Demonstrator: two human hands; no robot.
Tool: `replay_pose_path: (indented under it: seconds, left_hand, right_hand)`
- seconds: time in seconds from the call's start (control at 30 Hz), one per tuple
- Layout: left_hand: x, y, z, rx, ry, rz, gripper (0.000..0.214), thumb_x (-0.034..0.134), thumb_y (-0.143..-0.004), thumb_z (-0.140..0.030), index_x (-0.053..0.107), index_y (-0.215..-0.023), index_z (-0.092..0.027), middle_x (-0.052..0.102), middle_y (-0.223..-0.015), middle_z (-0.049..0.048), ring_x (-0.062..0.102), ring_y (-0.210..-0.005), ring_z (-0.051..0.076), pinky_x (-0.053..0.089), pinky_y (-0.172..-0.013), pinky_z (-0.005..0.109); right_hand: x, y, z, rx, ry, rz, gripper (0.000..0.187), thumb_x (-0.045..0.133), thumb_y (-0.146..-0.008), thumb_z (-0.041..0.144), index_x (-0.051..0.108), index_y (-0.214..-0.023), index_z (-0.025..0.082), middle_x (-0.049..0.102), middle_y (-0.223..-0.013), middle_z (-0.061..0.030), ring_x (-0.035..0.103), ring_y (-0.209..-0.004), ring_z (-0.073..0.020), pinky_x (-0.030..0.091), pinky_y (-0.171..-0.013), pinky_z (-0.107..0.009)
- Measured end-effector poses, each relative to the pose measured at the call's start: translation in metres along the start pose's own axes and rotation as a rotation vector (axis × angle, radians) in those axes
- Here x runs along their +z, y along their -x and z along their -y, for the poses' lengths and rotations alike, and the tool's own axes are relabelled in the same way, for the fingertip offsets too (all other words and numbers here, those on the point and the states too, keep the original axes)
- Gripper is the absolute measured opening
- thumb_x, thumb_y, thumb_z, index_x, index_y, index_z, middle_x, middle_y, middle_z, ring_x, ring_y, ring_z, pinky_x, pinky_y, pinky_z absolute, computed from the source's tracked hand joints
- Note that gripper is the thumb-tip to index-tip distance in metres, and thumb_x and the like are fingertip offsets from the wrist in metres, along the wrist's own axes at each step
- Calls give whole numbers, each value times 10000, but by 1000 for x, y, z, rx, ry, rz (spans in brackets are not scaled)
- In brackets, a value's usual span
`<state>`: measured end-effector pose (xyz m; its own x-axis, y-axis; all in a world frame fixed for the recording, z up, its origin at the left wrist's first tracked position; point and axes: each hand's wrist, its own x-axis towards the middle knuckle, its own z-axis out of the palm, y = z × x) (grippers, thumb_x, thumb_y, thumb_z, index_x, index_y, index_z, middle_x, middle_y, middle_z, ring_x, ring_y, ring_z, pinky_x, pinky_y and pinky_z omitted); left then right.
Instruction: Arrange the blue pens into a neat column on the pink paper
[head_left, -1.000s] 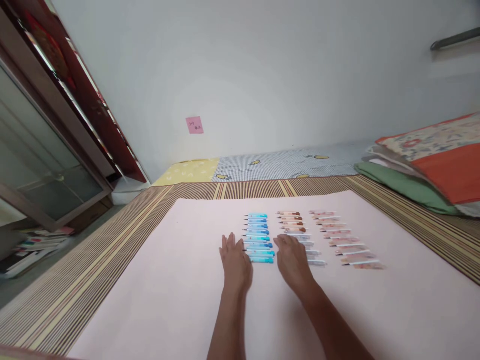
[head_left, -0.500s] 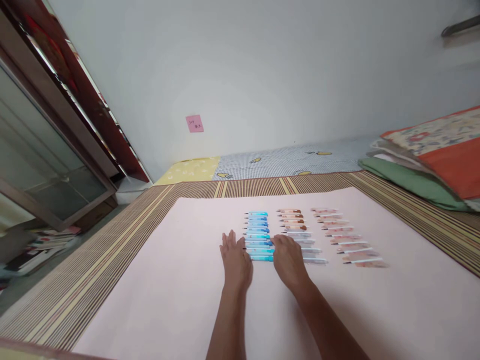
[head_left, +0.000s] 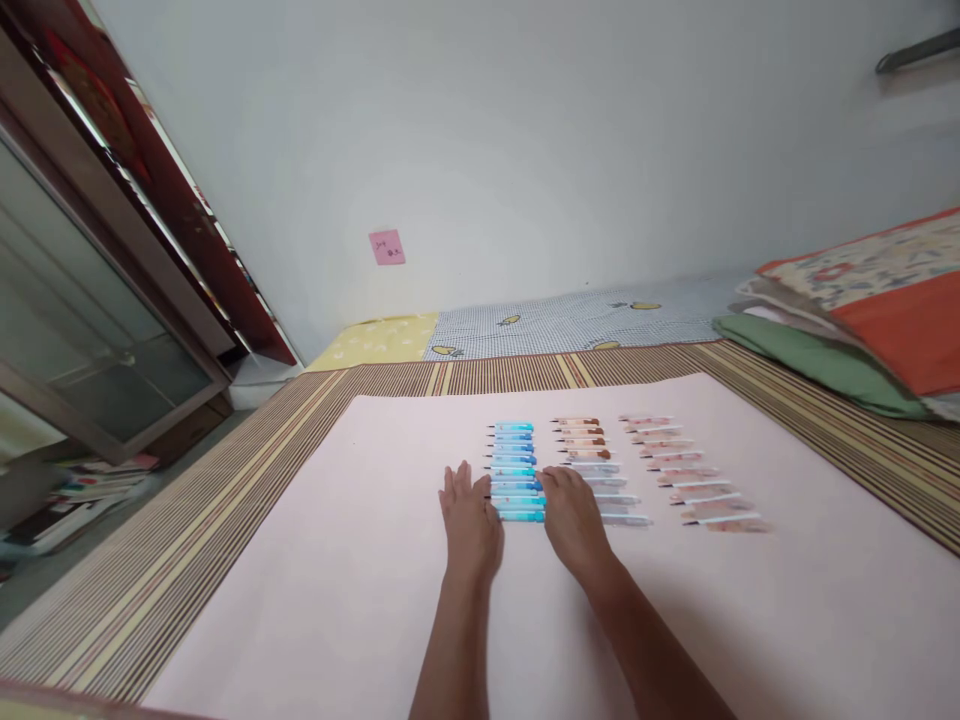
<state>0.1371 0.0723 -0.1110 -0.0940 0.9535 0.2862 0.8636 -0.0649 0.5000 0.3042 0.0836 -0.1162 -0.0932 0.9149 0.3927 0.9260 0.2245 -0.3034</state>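
Observation:
A column of several blue pens lies on a large pale pink sheet, dark tips to the left. My left hand rests flat beside the tips of the lower pens, fingers spread and thumb side close against them. At the other ends, my right hand is bent with its fingers close together on the end of a blue pen; its thumb is mostly hidden. Right of it lie several brown pens, with several grey pens below them, partly covered by the hand. Farther right is a slanting column of pink pens.
Beneath the sheet is a striped mat. Folded bedding is piled at the right, and a patterned cloth runs along the wall. A pink note sticks to the wall. Books lie low at the left.
The whole view has shifted very slightly. Both hands keep nearly the same place at the blue pens; my right fingers sit a touch farther left over the pen ends.

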Motion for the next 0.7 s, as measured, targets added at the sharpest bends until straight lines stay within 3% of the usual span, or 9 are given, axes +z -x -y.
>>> replay_pose_path:
  seconds: [0.23,0.5,0.7]
  left_hand:
    - [-6,2,-4,16,-16,24,586,449,-866,-93,575,-1406,-281,374,-1622,84,138,-1560,305,171,-1229,589]
    - [-3,4,-3,43,-47,65,665,472,-838,-64,550,-1430,-359,312,-1656,47,87,-1570,297,110,-1234,590]
    - [4,3,2,43,110,-10,531,478,-875,-113,630,-1339,-320,368,-1622,59,114,-1564,307,111,-1235,603]
  right_hand:
    - [-2,1,5,-1,-1,-9,522,372,-923,0,629,-1349,157,630,-1370,-128,501,-1294,-281,388,-1088,-400]
    - [1,1,5,-2,68,5,504,394,-923,6,660,-1320,165,632,-1382,-125,504,-1307,-278,372,-1106,-395]
    - [-2,1,7,-15,65,52,600,394,-873,-46,631,-1369,194,593,-1446,-114,479,-1351,-283,370,-1112,-415]
